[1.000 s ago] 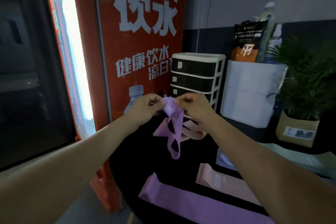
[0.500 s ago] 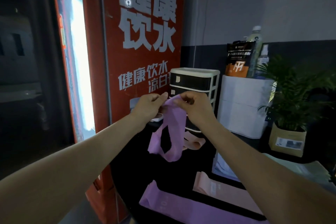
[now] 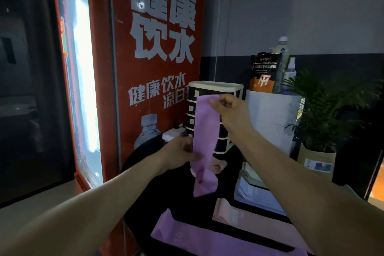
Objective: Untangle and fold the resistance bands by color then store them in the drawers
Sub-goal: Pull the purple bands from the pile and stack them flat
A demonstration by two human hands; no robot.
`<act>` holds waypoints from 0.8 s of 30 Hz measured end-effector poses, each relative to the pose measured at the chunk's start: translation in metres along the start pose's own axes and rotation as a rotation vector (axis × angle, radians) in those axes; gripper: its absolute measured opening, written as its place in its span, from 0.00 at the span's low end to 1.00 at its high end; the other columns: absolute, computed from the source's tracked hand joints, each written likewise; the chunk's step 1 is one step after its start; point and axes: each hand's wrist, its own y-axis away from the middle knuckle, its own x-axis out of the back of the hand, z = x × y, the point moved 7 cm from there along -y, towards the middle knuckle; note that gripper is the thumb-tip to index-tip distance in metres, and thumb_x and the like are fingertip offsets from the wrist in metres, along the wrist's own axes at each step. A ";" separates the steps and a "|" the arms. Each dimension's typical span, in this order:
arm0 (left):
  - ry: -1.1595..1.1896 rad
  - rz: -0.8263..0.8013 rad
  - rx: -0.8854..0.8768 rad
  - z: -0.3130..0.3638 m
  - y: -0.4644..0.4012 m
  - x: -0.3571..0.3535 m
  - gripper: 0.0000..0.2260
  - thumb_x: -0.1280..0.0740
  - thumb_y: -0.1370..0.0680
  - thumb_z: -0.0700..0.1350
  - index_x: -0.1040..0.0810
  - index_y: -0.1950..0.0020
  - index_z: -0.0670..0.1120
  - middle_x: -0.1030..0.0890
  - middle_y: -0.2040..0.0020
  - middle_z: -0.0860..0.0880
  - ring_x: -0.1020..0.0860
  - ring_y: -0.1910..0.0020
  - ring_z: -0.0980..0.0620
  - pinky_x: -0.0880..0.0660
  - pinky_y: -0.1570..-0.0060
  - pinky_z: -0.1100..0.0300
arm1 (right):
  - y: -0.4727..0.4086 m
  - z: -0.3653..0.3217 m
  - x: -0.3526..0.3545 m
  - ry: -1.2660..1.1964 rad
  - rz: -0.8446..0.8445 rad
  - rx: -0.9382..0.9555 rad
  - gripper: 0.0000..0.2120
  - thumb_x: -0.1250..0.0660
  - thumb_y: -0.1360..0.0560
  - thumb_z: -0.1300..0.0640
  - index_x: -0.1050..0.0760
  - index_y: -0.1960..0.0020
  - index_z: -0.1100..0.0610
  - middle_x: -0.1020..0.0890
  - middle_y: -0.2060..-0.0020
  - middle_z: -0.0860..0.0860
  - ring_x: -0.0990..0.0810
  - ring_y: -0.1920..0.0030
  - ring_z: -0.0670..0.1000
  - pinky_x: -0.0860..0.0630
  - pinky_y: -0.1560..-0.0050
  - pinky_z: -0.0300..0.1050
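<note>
A purple resistance band [image 3: 205, 131] hangs upright in the air in front of the small drawer unit [image 3: 216, 87]. My right hand [image 3: 230, 110] pinches its top edge. Lower down, my left hand [image 3: 178, 154] grips its left side near the middle. The band's bottom end is twisted. Behind it a pink band [image 3: 218, 167] lies crumpled on the black table [image 3: 176, 199]. A flat purple band [image 3: 207, 239] and a flat pink band [image 3: 245, 217] lie near the front.
A red water vending machine [image 3: 158, 68] stands at the left of the table. A white box [image 3: 270, 118] with a pouch and bottles on top stands right of the drawers. A potted plant [image 3: 324, 114] is at the far right.
My left hand has dropped from the band's top down to its middle. My right hand has raised the top, so the band now hangs stretched and flat. The view tilted upward.
</note>
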 end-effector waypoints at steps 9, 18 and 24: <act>-0.388 0.158 0.009 -0.031 0.010 0.021 0.13 0.31 0.26 0.46 0.36 0.64 0.51 0.32 0.67 0.54 0.32 0.66 0.52 0.40 0.69 0.62 | -0.001 0.027 0.028 -0.039 0.124 -0.122 0.03 0.36 0.23 0.57 0.24 0.52 0.55 0.22 0.57 0.50 0.23 0.54 0.50 0.25 0.54 0.42; 0.270 0.395 0.385 -0.067 0.017 0.052 0.08 0.44 0.20 0.42 0.26 0.54 0.45 0.22 0.52 0.43 0.23 0.56 0.46 0.27 0.61 0.56 | 0.005 0.048 0.026 -0.077 0.134 -0.186 0.03 0.35 0.23 0.59 0.24 0.55 0.54 0.21 0.57 0.51 0.22 0.51 0.54 0.23 0.45 0.52; 1.016 0.441 0.465 -0.063 0.018 0.042 0.08 0.45 0.19 0.38 0.27 0.53 0.41 0.24 0.60 0.44 0.24 0.62 0.49 0.25 0.52 0.52 | 0.009 0.059 0.023 -0.075 0.118 -0.195 0.03 0.36 0.23 0.60 0.24 0.54 0.58 0.20 0.57 0.54 0.22 0.55 0.53 0.22 0.53 0.46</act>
